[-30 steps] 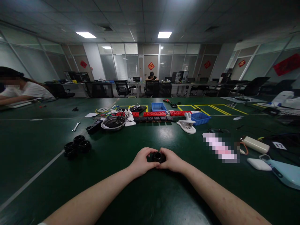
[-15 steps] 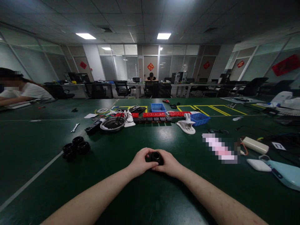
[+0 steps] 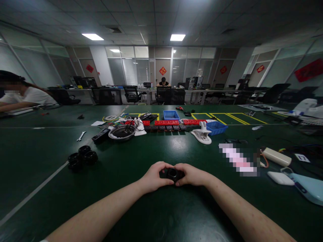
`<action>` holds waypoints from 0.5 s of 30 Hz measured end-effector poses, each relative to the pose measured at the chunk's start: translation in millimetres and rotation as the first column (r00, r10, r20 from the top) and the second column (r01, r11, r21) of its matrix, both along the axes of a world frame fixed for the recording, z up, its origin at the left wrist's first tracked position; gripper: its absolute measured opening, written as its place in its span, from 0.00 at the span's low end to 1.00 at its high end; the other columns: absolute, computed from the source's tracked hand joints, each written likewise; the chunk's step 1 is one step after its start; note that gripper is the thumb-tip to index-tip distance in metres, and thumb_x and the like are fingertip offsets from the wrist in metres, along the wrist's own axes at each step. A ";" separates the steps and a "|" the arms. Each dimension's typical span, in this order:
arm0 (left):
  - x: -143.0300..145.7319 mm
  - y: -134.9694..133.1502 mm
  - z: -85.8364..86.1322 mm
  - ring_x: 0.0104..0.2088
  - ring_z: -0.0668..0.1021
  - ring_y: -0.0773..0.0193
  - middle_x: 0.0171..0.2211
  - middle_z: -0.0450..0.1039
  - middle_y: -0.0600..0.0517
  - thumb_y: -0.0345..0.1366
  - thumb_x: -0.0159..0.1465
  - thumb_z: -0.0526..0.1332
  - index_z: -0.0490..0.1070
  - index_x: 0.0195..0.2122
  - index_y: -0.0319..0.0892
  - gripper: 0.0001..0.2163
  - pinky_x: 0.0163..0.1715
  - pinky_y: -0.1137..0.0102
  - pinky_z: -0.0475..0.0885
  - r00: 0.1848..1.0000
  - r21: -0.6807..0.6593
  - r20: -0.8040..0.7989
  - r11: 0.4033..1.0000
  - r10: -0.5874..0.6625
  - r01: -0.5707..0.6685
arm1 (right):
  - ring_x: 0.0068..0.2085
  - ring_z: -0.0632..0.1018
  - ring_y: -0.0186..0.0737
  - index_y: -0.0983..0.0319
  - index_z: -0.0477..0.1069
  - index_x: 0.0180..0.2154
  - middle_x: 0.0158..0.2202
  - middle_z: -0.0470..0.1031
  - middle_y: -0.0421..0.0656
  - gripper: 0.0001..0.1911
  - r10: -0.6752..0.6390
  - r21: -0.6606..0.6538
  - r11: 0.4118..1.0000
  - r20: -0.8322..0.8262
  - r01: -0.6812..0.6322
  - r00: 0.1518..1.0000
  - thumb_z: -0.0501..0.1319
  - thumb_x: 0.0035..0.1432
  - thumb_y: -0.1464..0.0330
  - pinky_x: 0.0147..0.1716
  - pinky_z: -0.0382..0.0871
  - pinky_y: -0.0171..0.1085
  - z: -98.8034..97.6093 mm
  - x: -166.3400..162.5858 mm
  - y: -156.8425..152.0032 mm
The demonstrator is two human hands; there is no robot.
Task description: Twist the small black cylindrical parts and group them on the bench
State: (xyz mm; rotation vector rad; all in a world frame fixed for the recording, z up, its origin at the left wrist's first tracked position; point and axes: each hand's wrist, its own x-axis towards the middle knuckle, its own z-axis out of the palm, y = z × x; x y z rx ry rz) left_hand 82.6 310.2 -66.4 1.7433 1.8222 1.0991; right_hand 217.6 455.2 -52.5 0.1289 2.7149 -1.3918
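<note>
Between my two hands, low over the table or resting on it, is a glossy black ring-shaped part (image 3: 173, 173) with a round opening facing up. My left hand (image 3: 155, 176) curls round its left side, thumb in front and fingers behind. From the other side, my right hand (image 3: 191, 174) grips it with the thumb at the near edge and the fingertips at the far edge. Both hands partly cover the part. To the left stand several more glossy black ring-shaped parts (image 3: 83, 157), grouped close together.
On the green table (image 3: 121, 208) lie a wrench (image 3: 81, 136), a round metal dish (image 3: 122, 133), red socket strips (image 3: 166, 122), a white clamp base (image 3: 202, 134), blue trays (image 3: 216, 128) and a light-blue device (image 3: 308, 186). One person (image 3: 25, 92) sits at left, another (image 3: 163, 82) far back.
Both hands and the black ring-shaped part have shifted slightly right and down. My right hand's fingers have moved round toward the far edge, and its wrist sits further right.
</note>
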 end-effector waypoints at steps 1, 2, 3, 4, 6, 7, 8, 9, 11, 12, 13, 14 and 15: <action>-0.1 0.0 0.0 0.34 0.69 0.64 0.33 0.66 0.53 0.37 0.48 0.66 0.68 0.40 0.43 0.18 0.33 0.71 0.64 1.000 0.000 -0.005 1.000 0.001 -0.001 | 0.33 0.69 0.36 0.63 0.69 0.37 0.32 0.68 0.38 0.17 -0.011 0.022 1.000 0.005 0.011 1.000 0.65 0.40 0.71 0.31 0.62 0.32 -1.3 -0.3 0.5; 0.0 -0.1 0.1 0.33 0.68 0.64 0.33 0.66 0.53 0.37 0.48 0.66 0.68 0.40 0.43 0.18 0.32 0.71 0.64 1.000 0.000 -0.008 1.000 0.001 -0.001 | 0.32 0.69 0.35 0.64 0.69 0.36 0.31 0.67 0.38 0.17 -0.019 0.036 0.999 0.008 0.019 1.000 0.65 0.40 0.70 0.30 0.61 0.32 -2.6 -0.7 1.1; 0.2 -0.2 0.2 0.33 0.68 0.64 0.33 0.66 0.53 0.37 0.48 0.66 0.68 0.40 0.43 0.18 0.32 0.72 0.64 1.000 0.002 -0.010 1.000 0.002 -0.002 | 0.32 0.69 0.35 0.64 0.69 0.35 0.31 0.67 0.37 0.16 -0.023 0.041 0.999 0.008 0.022 1.000 0.65 0.39 0.70 0.29 0.61 0.32 -3.6 -0.9 1.5; 0.6 -0.4 0.5 0.33 0.68 0.64 0.33 0.66 0.53 0.36 0.48 0.66 0.68 0.40 0.43 0.18 0.32 0.72 0.64 1.000 0.003 -0.011 1.000 0.002 -0.002 | 0.31 0.69 0.34 0.64 0.69 0.35 0.30 0.67 0.37 0.16 -0.022 0.037 0.999 0.005 0.022 1.000 0.65 0.39 0.70 0.29 0.61 0.31 -4.4 -1.1 1.8; 1.8 -1.0 1.4 0.33 0.68 0.64 0.33 0.66 0.53 0.36 0.48 0.66 0.68 0.40 0.43 0.17 0.32 0.72 0.64 1.000 0.006 -0.016 1.000 0.009 -0.009 | 0.31 0.69 0.34 0.64 0.69 0.34 0.30 0.67 0.37 0.16 -0.026 0.023 0.999 -0.010 0.027 1.000 0.66 0.39 0.69 0.29 0.61 0.31 -5.4 -1.3 1.6; 2.6 -1.2 2.0 0.33 0.68 0.63 0.33 0.66 0.53 0.36 0.48 0.66 0.68 0.40 0.43 0.17 0.32 0.71 0.64 1.000 0.008 -0.020 1.000 0.018 -0.018 | 0.31 0.69 0.34 0.64 0.69 0.34 0.29 0.67 0.37 0.16 -0.031 0.018 0.999 -0.023 0.031 0.999 0.66 0.39 0.69 0.29 0.61 0.31 -5.9 -1.4 1.3; 3.5 -1.2 2.5 0.33 0.69 0.63 0.33 0.67 0.53 0.36 0.48 0.66 0.68 0.40 0.43 0.16 0.32 0.71 0.64 0.999 0.011 -0.022 1.000 0.029 -0.029 | 0.30 0.69 0.34 0.63 0.69 0.34 0.29 0.67 0.37 0.15 -0.037 0.016 0.999 -0.035 0.038 0.999 0.65 0.39 0.69 0.28 0.61 0.31 -6.6 -1.5 0.9; 4.2 -1.1 2.8 0.33 0.69 0.63 0.33 0.67 0.53 0.35 0.48 0.66 0.69 0.39 0.43 0.16 0.32 0.71 0.64 0.999 0.015 -0.022 0.999 0.042 -0.042 | 0.30 0.69 0.34 0.63 0.69 0.34 0.29 0.67 0.37 0.15 -0.049 0.019 0.999 -0.044 0.050 0.998 0.65 0.39 0.69 0.28 0.60 0.31 -7.5 -1.9 0.3; 5.3 -0.3 2.7 0.33 0.69 0.63 0.33 0.67 0.53 0.34 0.48 0.66 0.69 0.39 0.43 0.16 0.32 0.71 0.64 0.997 0.019 -0.021 0.997 0.077 -0.076 | 0.29 0.68 0.33 0.63 0.68 0.33 0.28 0.67 0.37 0.15 -0.098 0.049 0.994 -0.059 0.101 0.993 0.65 0.39 0.68 0.26 0.60 0.31 -10.5 -3.1 -1.1; 5.7 0.3 2.4 0.34 0.69 0.63 0.33 0.67 0.53 0.34 0.48 0.66 0.69 0.40 0.43 0.17 0.32 0.71 0.64 0.995 0.020 -0.019 0.995 0.097 -0.096 | 0.29 0.68 0.33 0.63 0.68 0.33 0.28 0.67 0.37 0.16 -0.130 0.080 0.987 -0.070 0.136 0.989 0.66 0.39 0.67 0.25 0.59 0.30 -12.4 -4.1 -2.0; 5.8 0.9 1.8 0.34 0.69 0.62 0.34 0.68 0.53 0.34 0.47 0.66 0.69 0.40 0.43 0.17 0.32 0.71 0.65 0.993 0.021 -0.017 0.993 0.118 -0.118 | 0.28 0.68 0.33 0.63 0.68 0.32 0.27 0.67 0.37 0.16 -0.167 0.118 0.977 -0.087 0.177 0.982 0.66 0.38 0.66 0.25 0.58 0.30 -14.7 -5.2 -3.0; 5.8 1.5 1.1 0.34 0.70 0.62 0.34 0.68 0.52 0.34 0.47 0.66 0.68 0.40 0.43 0.17 0.32 0.71 0.65 0.990 0.023 -0.017 0.990 0.142 -0.142 | 0.28 0.67 0.33 0.63 0.68 0.31 0.27 0.67 0.37 0.17 -0.204 0.160 0.962 -0.107 0.219 0.973 0.67 0.37 0.65 0.24 0.57 0.30 -17.0 -6.5 -4.2; 5.6 2.0 0.3 0.34 0.70 0.62 0.34 0.68 0.52 0.33 0.46 0.66 0.68 0.40 0.43 0.18 0.32 0.70 0.65 0.986 0.026 -0.018 0.986 0.167 -0.167 | 0.28 0.67 0.33 0.63 0.67 0.30 0.26 0.66 0.37 0.17 -0.238 0.202 0.944 -0.130 0.261 0.962 0.67 0.36 0.64 0.23 0.56 0.30 -19.4 -7.8 -5.6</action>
